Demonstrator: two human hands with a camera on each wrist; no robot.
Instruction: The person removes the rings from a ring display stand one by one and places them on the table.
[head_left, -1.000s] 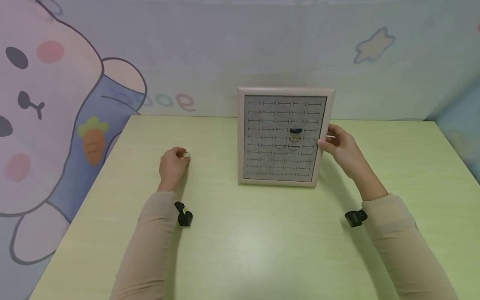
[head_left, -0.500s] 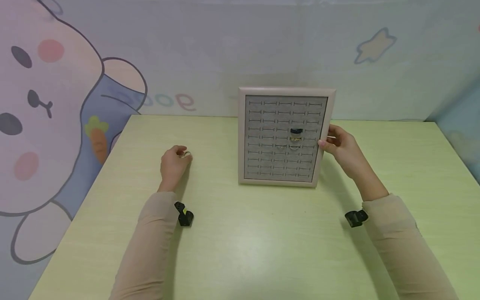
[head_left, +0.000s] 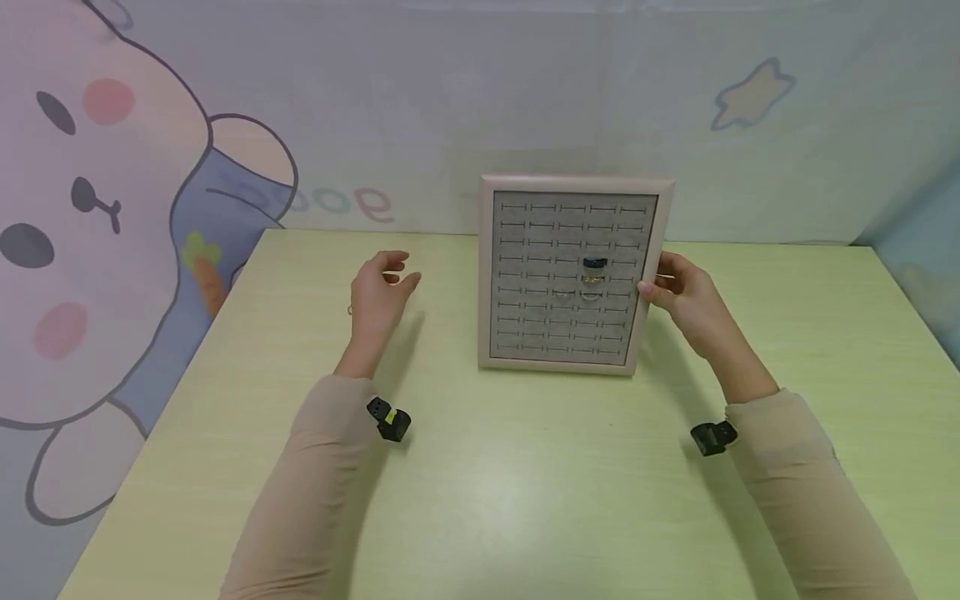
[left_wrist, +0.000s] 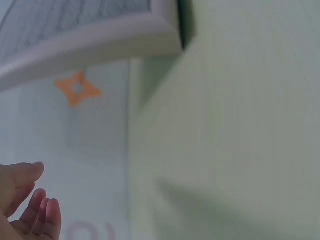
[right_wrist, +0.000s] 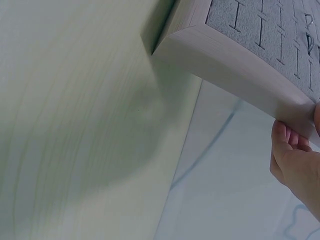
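A ring display frame (head_left: 486, 275), with a grey slotted pad in a pale border, stands upright on the table. Several rings sit in its slots: a dark ring (head_left: 595, 262), a gold-coloured ring (head_left: 592, 279) below it, and thin pale ones lower down. My right hand (head_left: 693, 304) grips the frame's right side, thumb on the front and fingers behind. My left hand (head_left: 381, 292) is over the table left of the frame, its fingers loosely bent and holding nothing. A small ring (head_left: 349, 310) lies on the table beside that hand, partly hidden by it.
The light green-yellow table (head_left: 480, 467) meets a wall cloth (head_left: 450, 100) printed with a cartoon animal and a star close behind the frame. Black wrist cameras (head_left: 390, 419) sit at both cuffs.
The left hand has let go of the ring it was pinching and moved away and to the right, leaving the ring on the table. My right hand keeps its grip on the frame.
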